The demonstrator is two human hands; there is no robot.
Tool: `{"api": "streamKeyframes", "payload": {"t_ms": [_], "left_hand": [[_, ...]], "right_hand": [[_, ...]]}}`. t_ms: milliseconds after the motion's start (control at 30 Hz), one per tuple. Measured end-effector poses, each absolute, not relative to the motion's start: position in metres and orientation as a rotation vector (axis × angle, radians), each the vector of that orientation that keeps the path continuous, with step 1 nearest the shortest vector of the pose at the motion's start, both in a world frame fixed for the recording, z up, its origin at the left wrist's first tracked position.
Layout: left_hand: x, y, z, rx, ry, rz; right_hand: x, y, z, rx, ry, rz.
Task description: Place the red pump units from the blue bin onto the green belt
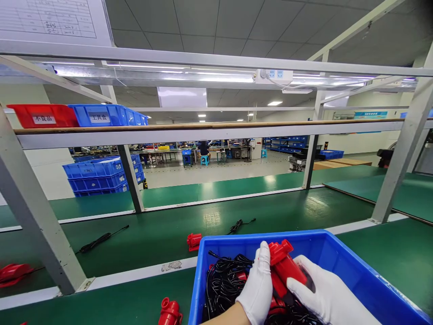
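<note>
A blue bin [341, 253] at the lower right holds black cable bundles [223, 280] and red parts. Over it, my right hand [321, 289], in a white glove, is wrapped round a red part [286, 264]. My left hand [257, 289], also gloved in white, rests against the left side of this part with its fingers together and pointing up; whether it grips the part cannot be made out. One red part [170, 311] lies on the green surface left of the bin, and another red part [194, 242] sits behind the bin's left corner.
Black cables [98, 241] lie on the green bench [162, 234]. Grey metal posts [40, 225] stand at left and right. A shelf [203, 131] crosses above, bearing a red bin [43, 116] and a blue bin [108, 115]. Stacked blue crates [98, 176] stand beyond.
</note>
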State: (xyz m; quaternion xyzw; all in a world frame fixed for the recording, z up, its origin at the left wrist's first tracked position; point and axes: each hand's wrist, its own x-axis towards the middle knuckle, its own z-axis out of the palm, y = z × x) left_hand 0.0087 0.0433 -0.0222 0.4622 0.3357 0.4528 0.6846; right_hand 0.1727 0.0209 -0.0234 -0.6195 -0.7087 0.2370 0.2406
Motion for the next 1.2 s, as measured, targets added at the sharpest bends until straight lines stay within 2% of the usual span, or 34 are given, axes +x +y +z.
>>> {"api": "streamKeyframes", "payload": {"t_ms": [167, 567, 900, 1200], "left_hand": [[0.013, 0.046, -0.026, 0.929, 0.804, 1.104], [0.019, 0.047, -0.03, 0.781, 0.609, 0.911], [0.019, 0.047, -0.031, 0.771, 0.563, 0.874], [0.02, 0.045, -0.025, 0.72, 0.521, 0.884]], "right_hand": [[0.176, 0.022, -0.022, -1.679, -1.963, 0.645], [0.17, 0.014, -0.005, -1.625, -1.917, 0.776], [0.176, 0.017, -0.016, -1.661, -1.91, 0.65], [0.176, 0.016, -0.017, -1.583, -1.909, 0.721]]}}
